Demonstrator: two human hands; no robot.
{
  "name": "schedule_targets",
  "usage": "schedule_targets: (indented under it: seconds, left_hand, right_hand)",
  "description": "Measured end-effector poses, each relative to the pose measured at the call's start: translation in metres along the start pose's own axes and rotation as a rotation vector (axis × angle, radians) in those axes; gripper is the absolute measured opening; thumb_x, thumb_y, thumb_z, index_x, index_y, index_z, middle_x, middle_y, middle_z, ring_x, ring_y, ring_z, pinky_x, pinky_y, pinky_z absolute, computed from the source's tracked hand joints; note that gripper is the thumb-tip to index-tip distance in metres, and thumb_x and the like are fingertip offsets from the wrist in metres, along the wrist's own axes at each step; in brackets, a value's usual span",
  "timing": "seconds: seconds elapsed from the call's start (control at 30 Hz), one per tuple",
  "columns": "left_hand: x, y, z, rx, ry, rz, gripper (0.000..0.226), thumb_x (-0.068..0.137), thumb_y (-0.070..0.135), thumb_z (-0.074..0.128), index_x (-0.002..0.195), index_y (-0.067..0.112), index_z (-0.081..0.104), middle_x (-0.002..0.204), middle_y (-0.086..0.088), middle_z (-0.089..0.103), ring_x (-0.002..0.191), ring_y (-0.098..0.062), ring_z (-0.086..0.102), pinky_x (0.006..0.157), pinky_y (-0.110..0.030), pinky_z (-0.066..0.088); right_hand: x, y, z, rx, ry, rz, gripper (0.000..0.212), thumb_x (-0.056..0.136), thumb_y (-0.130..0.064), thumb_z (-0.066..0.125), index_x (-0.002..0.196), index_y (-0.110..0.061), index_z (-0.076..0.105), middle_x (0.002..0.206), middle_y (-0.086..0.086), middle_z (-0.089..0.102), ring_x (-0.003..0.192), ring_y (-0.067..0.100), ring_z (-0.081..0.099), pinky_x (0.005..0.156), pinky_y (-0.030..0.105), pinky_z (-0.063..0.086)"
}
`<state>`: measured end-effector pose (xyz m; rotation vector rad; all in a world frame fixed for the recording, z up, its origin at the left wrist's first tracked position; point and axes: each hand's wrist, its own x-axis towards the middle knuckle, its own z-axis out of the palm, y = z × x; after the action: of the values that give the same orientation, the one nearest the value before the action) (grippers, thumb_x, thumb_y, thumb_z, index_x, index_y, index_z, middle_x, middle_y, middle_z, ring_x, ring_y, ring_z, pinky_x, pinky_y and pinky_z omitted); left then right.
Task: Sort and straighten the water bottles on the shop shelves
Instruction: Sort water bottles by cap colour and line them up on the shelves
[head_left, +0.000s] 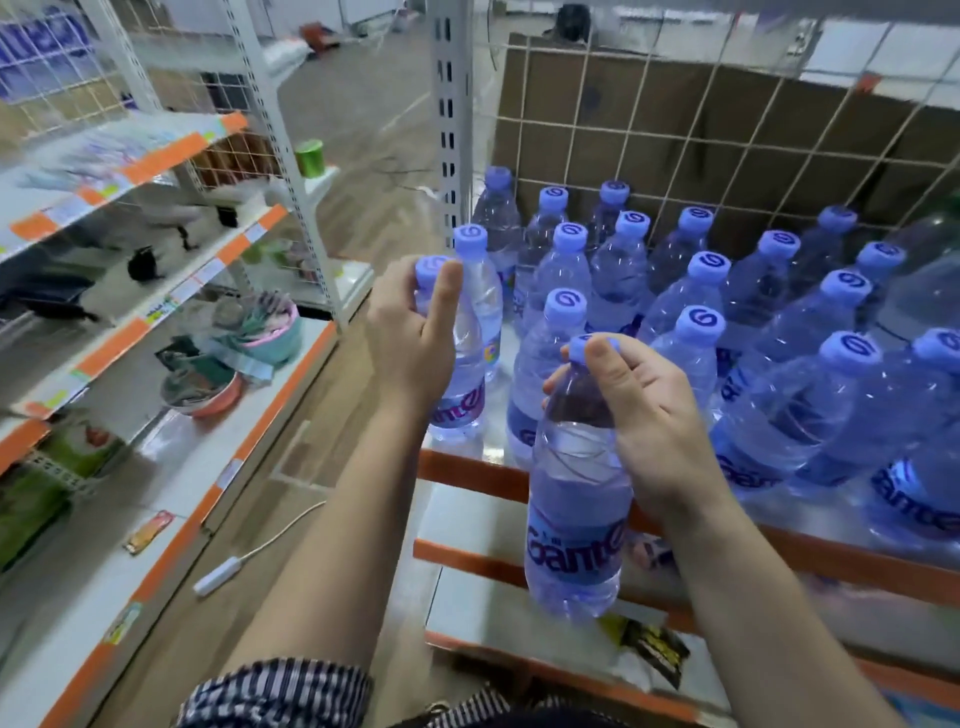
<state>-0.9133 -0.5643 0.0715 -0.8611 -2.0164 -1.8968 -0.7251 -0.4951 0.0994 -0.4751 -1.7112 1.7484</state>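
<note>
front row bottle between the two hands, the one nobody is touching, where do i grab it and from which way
Take the untouched bottle by its neck just under the cap, coming straight down from above. It stands upright with other bottles packed close behind and beside it, so its sides look hard to reach, while its top is clear. Both the left hand and right hand grip their bottles that way.

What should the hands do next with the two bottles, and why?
Probably set the right hand's bottle down on the shelf, since it hangs in front of the edge. The left hand already holds its bottle on the shelf.
</note>
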Motion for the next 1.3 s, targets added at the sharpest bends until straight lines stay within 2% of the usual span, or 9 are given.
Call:
schedule_targets:
  seconds: [0.1,0.23,0.37,0.6,0.67,0.8,0.93,1.17,1.3]
  left_hand:
    - [0.004,-0.017,0.005,0.026,-0.068,0.019,0.042,0.093,0.046,0.046,0.103,0.010,0.063,0.114,-0.003,0.060,0.109,-0.016,0.055,0.097,-0.031,0.042]
    - [0.008,-0.021,0.012,-0.010,-0.111,-0.045,0.049,0.093,0.045,0.047,0.117,0.005,0.063,0.132,-0.005,0.060,0.124,-0.015,0.052,0.096,-0.005,0.032]
    - [0.009,-0.021,0.018,-0.038,-0.140,-0.040,0.055,0.088,0.054,0.044,0.115,0.011,0.065,0.110,-0.006,0.071,0.100,-0.018,0.063,0.083,-0.026,0.044]
    - [0.026,-0.026,0.036,-0.033,-0.126,0.048,0.054,0.090,0.052,0.042,0.106,0.008,0.068,0.093,-0.007,0.073,0.082,-0.015,0.060,0.067,-0.015,0.036]
    - [0.033,-0.029,0.043,-0.059,-0.128,0.063,0.053,0.090,0.051,0.043,0.102,0.007,0.068,0.095,-0.005,0.073,0.082,-0.015,0.061,0.068,-0.013,0.037]
    - [0.043,-0.035,0.057,-0.034,-0.137,0.048,0.053,0.090,0.054,0.041,0.103,0.010,0.067,0.099,-0.005,0.073,0.088,-0.024,0.064,0.072,-0.025,0.039]
    - [0.041,-0.035,0.056,-0.050,-0.165,0.011,0.051,0.090,0.053,0.043,0.110,0.012,0.067,0.108,0.002,0.071,0.098,-0.014,0.064,0.082,-0.023,0.043]
    - [0.035,-0.050,0.008,-0.159,-0.482,-0.039,0.041,0.099,0.038,0.043,0.124,0.009,0.057,0.118,0.001,0.065,0.105,0.004,0.060,0.091,-0.016,0.045]
    - [0.011,-0.093,-0.033,-0.057,-0.406,-0.155,0.035,0.098,0.037,0.044,0.108,0.012,0.065,0.100,0.001,0.073,0.096,-0.014,0.068,0.090,-0.046,0.052]
  right_hand:
    - [0.002,0.001,0.011,-0.009,0.059,-0.021,0.031,0.087,-0.040,0.053,0.085,-0.010,0.062,0.077,0.009,0.070,0.072,0.018,0.065,0.071,0.028,0.054]
    - [0.002,0.003,0.022,-0.020,0.124,-0.023,0.034,0.089,-0.040,0.052,0.086,-0.008,0.062,0.079,0.009,0.070,0.073,0.019,0.066,0.072,0.029,0.053]
    - [-0.002,0.006,0.032,-0.027,0.173,-0.043,0.039,0.091,-0.039,0.051,0.087,-0.001,0.060,0.079,0.009,0.070,0.073,0.019,0.066,0.070,0.025,0.053]
    - [-0.003,0.015,0.038,-0.018,0.222,-0.020,0.040,0.091,-0.037,0.054,0.090,0.003,0.060,0.079,0.011,0.070,0.073,0.020,0.065,0.071,0.027,0.053]
    - [-0.003,0.016,0.038,-0.025,0.222,-0.020,0.041,0.091,-0.035,0.054,0.093,0.005,0.060,0.080,0.010,0.069,0.073,0.018,0.064,0.070,0.024,0.053]
    - [0.000,0.019,0.040,-0.031,0.197,-0.008,0.036,0.092,-0.037,0.054,0.094,-0.001,0.061,0.082,0.010,0.069,0.077,0.018,0.064,0.074,0.028,0.053]
    - [0.006,0.016,0.049,-0.047,0.152,-0.048,0.034,0.095,-0.036,0.054,0.097,-0.002,0.061,0.085,0.016,0.066,0.080,0.016,0.063,0.076,0.024,0.053]
    - [0.037,0.014,0.083,-0.193,0.094,-0.233,0.039,0.091,-0.046,0.050,0.106,-0.011,0.056,0.091,0.003,0.065,0.085,0.013,0.062,0.084,0.033,0.051]
    - [0.060,0.028,0.098,-0.307,0.125,-0.257,0.041,0.096,-0.047,0.048,0.110,-0.010,0.054,0.093,0.012,0.065,0.085,0.026,0.061,0.084,0.043,0.048]
